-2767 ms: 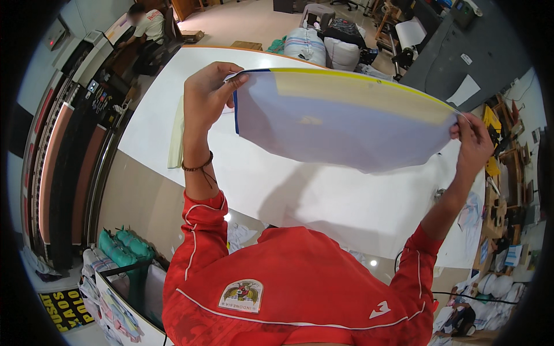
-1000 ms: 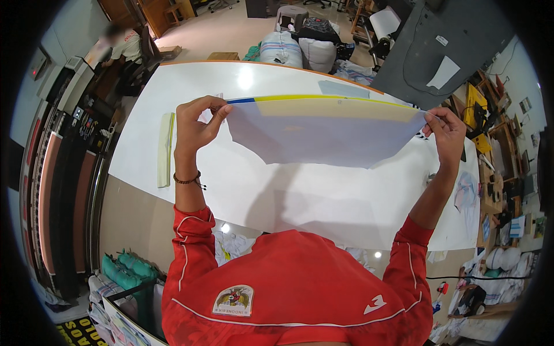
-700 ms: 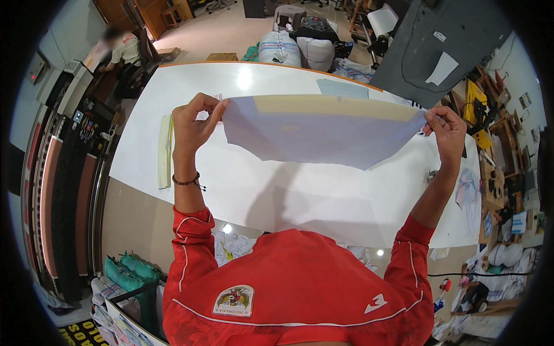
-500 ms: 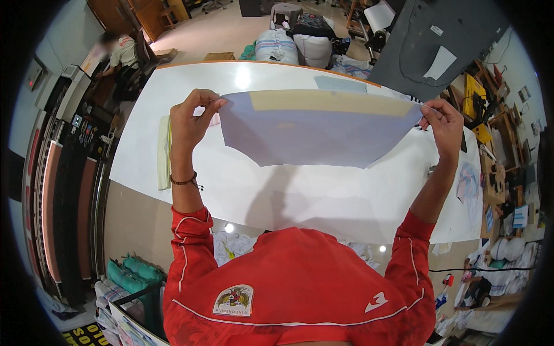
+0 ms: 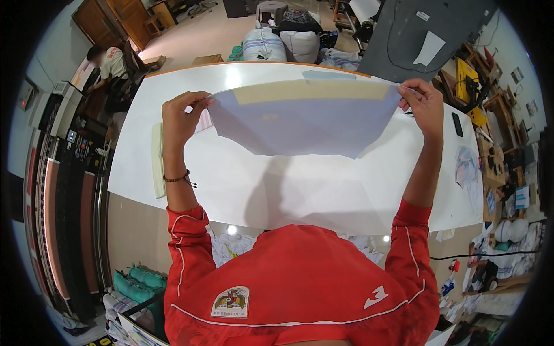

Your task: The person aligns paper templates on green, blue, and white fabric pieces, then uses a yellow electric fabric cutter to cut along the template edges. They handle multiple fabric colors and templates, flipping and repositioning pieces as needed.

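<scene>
A thin lavender sheet [image 5: 300, 130], cloth or paper, hangs stretched above the white table. A pale yellow band runs along its top edge, and its lower corners are cut at a slant. My left hand [image 5: 183, 118] pinches the top left corner between thumb and fingers. At the opposite top corner, my right hand [image 5: 424, 106] has the same kind of pinch. Beneath the sheet, the white table [image 5: 329, 199] shows its shadow. Part of a pink-striped piece [image 5: 204, 121] peeks out beside my left wrist; the rest is hidden.
A folded pale yellow strip [image 5: 157, 161] lies at the table's left side. To the right are a dark phone [image 5: 457, 124] and crumpled cloth [image 5: 466, 167]. Stuffed sacks [image 5: 262, 46] stand beyond the far edge, beside a grey board [image 5: 418, 34]. A person [image 5: 112, 66] sits far left.
Both hands have shifted slightly left in view with the sheet, whose lower edge sits a little higher. The view has turned somewhat, and the phone shows more fully. Both pinches hold as before.
</scene>
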The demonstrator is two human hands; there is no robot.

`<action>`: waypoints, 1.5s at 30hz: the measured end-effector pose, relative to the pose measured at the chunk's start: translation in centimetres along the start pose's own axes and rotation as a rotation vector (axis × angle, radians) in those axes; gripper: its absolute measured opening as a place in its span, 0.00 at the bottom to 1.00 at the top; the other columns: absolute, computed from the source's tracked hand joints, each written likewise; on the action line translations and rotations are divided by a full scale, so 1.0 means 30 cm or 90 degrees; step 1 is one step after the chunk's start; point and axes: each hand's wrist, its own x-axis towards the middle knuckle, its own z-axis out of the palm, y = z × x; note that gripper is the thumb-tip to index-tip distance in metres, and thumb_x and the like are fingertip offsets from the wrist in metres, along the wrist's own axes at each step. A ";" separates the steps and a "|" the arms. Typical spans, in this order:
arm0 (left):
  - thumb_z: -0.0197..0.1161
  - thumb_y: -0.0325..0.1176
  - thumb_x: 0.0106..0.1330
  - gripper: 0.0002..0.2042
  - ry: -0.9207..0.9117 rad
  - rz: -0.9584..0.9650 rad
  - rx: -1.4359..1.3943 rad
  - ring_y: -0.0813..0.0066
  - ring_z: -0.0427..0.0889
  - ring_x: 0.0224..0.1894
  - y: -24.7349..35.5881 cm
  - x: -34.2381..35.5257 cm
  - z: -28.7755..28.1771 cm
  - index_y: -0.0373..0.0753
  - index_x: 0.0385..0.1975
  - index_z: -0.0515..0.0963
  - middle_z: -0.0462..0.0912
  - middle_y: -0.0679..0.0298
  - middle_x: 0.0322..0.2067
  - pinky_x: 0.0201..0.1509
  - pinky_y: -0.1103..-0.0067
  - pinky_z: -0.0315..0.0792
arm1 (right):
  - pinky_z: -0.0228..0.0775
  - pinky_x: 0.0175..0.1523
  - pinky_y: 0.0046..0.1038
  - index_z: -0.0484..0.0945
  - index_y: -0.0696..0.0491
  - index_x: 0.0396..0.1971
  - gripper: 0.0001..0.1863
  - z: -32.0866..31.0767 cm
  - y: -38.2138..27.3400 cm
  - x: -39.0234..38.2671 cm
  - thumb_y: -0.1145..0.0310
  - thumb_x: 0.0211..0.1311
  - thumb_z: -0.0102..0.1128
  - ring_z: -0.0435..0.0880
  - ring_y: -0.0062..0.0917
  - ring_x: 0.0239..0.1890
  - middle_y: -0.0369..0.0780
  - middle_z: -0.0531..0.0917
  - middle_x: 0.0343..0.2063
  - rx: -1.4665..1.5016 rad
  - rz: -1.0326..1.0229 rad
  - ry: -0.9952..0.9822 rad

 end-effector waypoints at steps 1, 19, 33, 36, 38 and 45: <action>0.76 0.25 0.62 0.05 -0.011 -0.008 0.001 0.75 0.86 0.28 -0.004 0.015 0.009 0.34 0.37 0.90 0.90 0.59 0.29 0.35 0.79 0.78 | 0.74 0.33 0.21 0.84 0.61 0.40 0.07 0.004 0.012 0.009 0.74 0.69 0.69 0.84 0.18 0.28 0.37 0.86 0.29 0.001 0.008 0.006; 0.66 0.20 0.69 0.04 -0.060 0.085 0.005 0.65 0.89 0.33 -0.102 -0.327 0.092 0.29 0.34 0.87 0.90 0.56 0.32 0.42 0.71 0.83 | 0.81 0.39 0.27 0.84 0.60 0.35 0.01 -0.038 0.117 -0.352 0.80 0.67 0.64 0.88 0.21 0.32 0.39 0.88 0.30 0.099 -0.017 0.066; 0.78 0.26 0.56 0.06 -0.408 -0.205 -0.079 0.59 0.90 0.37 -0.109 -0.873 0.315 0.37 0.32 0.90 0.91 0.55 0.33 0.44 0.69 0.82 | 0.80 0.46 0.30 0.85 0.61 0.35 0.08 0.173 0.628 -1.036 0.71 0.63 0.69 0.88 0.29 0.36 0.43 0.88 0.32 -0.042 0.298 -0.029; 0.80 0.27 0.56 0.07 -0.433 -0.223 -0.106 0.59 0.90 0.38 -0.101 -0.900 0.273 0.37 0.33 0.89 0.92 0.58 0.34 0.45 0.70 0.82 | 0.80 0.43 0.29 0.86 0.59 0.34 0.04 0.148 0.601 -1.061 0.75 0.61 0.71 0.86 0.22 0.33 0.41 0.88 0.29 0.033 0.413 -0.072; 0.79 0.27 0.57 0.07 -0.426 -0.262 -0.147 0.60 0.91 0.40 -0.084 -0.913 0.251 0.36 0.34 0.89 0.92 0.58 0.36 0.48 0.71 0.82 | 0.79 0.43 0.28 0.86 0.58 0.34 0.04 0.113 0.576 -1.026 0.76 0.61 0.71 0.86 0.19 0.33 0.40 0.89 0.29 0.014 0.447 -0.107; 0.69 0.25 0.69 0.04 -0.329 -0.306 -0.283 0.76 0.89 0.39 -0.101 -0.773 0.322 0.32 0.39 0.85 0.90 0.60 0.34 0.47 0.78 0.81 | 0.77 0.41 0.30 0.85 0.58 0.36 0.07 0.126 0.653 -0.785 0.73 0.62 0.71 0.86 0.28 0.33 0.42 0.89 0.32 -0.199 0.119 -0.033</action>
